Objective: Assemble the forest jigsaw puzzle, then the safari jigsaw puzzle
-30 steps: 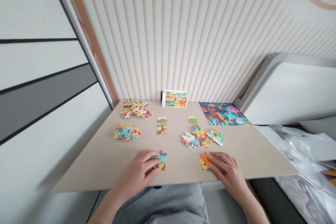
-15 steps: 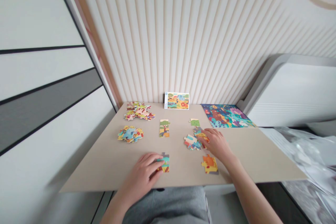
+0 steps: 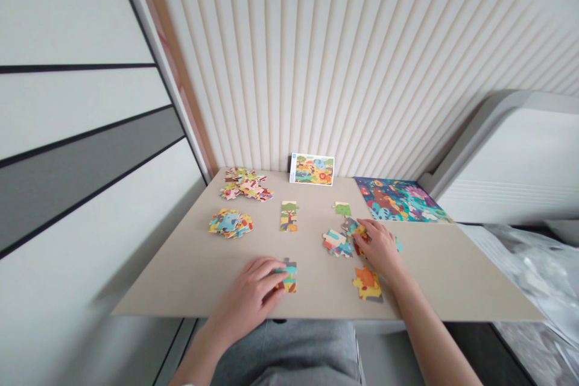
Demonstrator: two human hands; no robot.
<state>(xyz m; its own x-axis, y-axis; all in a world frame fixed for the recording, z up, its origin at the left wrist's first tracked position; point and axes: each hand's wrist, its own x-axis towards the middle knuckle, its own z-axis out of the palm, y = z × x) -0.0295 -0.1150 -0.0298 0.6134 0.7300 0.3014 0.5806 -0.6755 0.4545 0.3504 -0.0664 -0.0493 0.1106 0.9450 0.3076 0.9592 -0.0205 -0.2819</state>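
My left hand (image 3: 253,289) rests near the table's front edge, its fingertips and thumb on a jigsaw puzzle piece (image 3: 291,277) with teal, grey and red-brown print. Its fingers are bent around the piece's left side. Over a small spread of puzzle pieces (image 3: 338,243), my right hand (image 3: 379,246) has its fingers curled onto a yellow and red puzzle piece (image 3: 360,235), partly covered. A bit of blue piece (image 3: 398,244) pokes out right of that hand. Below lies an orange and yellow puzzle section (image 3: 367,284). A green piece (image 3: 342,208) lies farther back.
A joined tree strip (image 3: 289,217) lies mid-table. Two heaps of pieces, one pinkish (image 3: 246,186) and one yellow-blue (image 3: 230,224), sit at the left. A picture card (image 3: 312,169) leans at the back wall, beside a dark-blue picture board (image 3: 398,199). Clear plastic (image 3: 529,253) lies off the right side.
The view has shifted slightly. Blue piece now shows to the right of my right hand, where none showed before. My left hand stays on its piece.
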